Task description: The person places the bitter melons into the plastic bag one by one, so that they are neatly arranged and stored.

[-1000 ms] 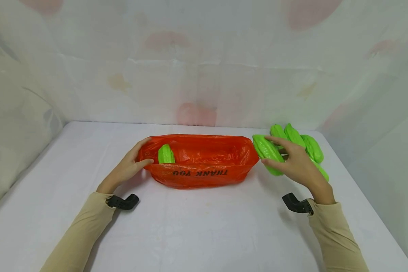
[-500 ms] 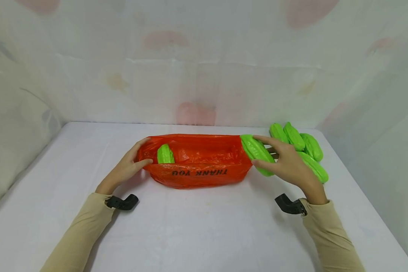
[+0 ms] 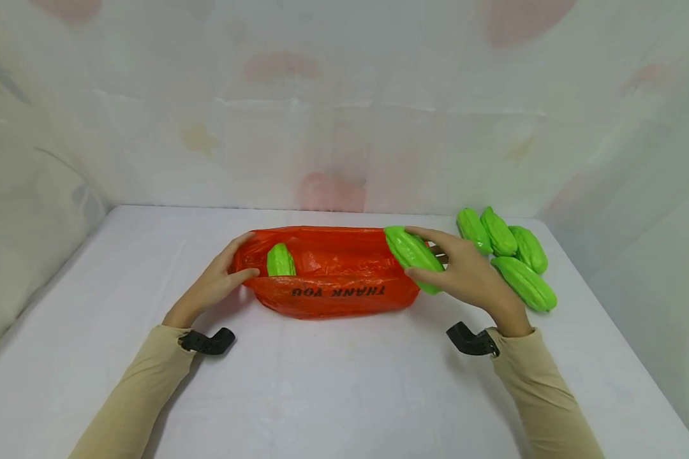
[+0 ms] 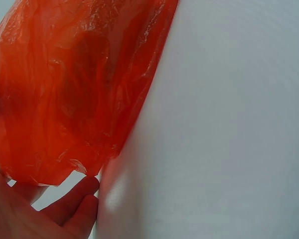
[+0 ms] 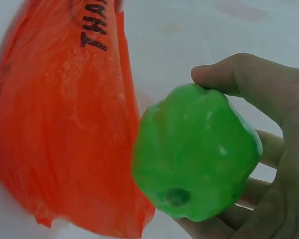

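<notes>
A red plastic bag printed "THANK YOU" lies with its mouth spread wide on the table. One green bitter melon is inside, toward the left end. My left hand holds the bag's left end, thumb at the near rim and fingers at the far rim; in the left wrist view some fingers show below the plastic. With my right hand I grip another bitter melon, thumb on the near side, over the bag's right end. The right wrist view shows that melon end-on beside the bag.
Several more bitter melons lie grouped at the table's back right. White cloth covers the table. A patterned sheet hangs behind it, with more sheeting at both sides.
My right hand has moved left with its bitter melon, from beside the bag to over its right end. The left hand and the bag have stayed nearly still.
</notes>
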`<state>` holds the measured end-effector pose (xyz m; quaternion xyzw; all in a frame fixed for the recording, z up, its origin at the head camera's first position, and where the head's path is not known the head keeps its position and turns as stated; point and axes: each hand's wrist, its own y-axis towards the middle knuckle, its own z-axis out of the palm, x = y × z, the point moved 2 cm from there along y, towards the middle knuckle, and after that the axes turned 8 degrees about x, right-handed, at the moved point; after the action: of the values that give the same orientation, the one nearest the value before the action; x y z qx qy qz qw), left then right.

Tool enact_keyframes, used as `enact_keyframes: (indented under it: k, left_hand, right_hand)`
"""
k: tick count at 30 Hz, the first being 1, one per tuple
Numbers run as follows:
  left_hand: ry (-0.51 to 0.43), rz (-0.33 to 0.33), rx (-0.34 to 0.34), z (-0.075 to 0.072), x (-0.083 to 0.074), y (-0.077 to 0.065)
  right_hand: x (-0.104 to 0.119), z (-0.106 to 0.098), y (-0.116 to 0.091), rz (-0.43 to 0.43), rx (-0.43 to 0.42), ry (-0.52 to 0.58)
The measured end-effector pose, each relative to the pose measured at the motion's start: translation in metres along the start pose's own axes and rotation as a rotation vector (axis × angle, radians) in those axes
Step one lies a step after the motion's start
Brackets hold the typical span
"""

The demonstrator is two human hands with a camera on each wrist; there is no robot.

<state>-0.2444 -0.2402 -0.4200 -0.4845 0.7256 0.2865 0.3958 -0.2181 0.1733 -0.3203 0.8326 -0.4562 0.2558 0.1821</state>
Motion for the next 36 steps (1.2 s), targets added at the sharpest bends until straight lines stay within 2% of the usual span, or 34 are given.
enact_keyframes:
  k: [17, 30, 36]
  left_hand:
    - [0.002, -0.005, -0.001, -0.001, 0.0, -0.001]
    - [-0.007, 0.009, 0.0, 0.0, 0.0, 0.0]
    - [0.0, -0.002, 0.003, -0.001, 0.001, 0.0]
  right_hand:
    - [0.018, 0.011, 0.03, -0.063, 0.023, 0.031]
    - [0.025, 0.028, 0.053, -0.062, 0.056, 0.068]
    - [0.028, 0.036, 0.059, -0.041, 0.067, 0.052]
